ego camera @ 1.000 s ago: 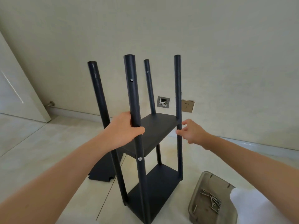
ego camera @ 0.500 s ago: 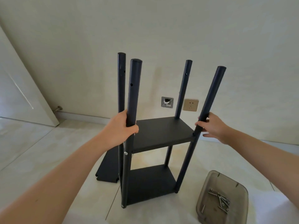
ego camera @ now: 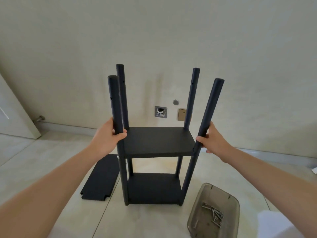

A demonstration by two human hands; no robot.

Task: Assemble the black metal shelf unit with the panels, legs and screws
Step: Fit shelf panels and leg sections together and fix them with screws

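Nearest the camera, a translucent smoky-grey plastic tray [ego camera: 202, 219] is lying on the pale tiled floor [ego camera: 51, 152], below and inward of the right hand's fingers, with a loose heap of silver metal screws [ego camera: 213, 214] in it. Below the left hand's fingers, a loose flat black metal panel [ego camera: 101, 177] with notched corners is lying on the floor just beside the unit.

The black metal shelf unit [ego camera: 154, 162] is standing upright between the two hands, with two flat panels already fixed between four round black metal legs. The left hand [ego camera: 107, 136] is gripping the near left leg [ego camera: 116, 109], fingers and thumb curled round it just above the upper panel [ego camera: 158, 140]. The right hand [ego camera: 211, 140] is holding the near right leg [ego camera: 210, 114] at about the same height, thumb and fingers wrapped round it.

Beyond the fingertips, the two far legs are rising in front of the beige wall [ego camera: 171, 40], where a metal wall plate [ego camera: 160, 112] and a tan socket [ego camera: 181, 114] are sitting.
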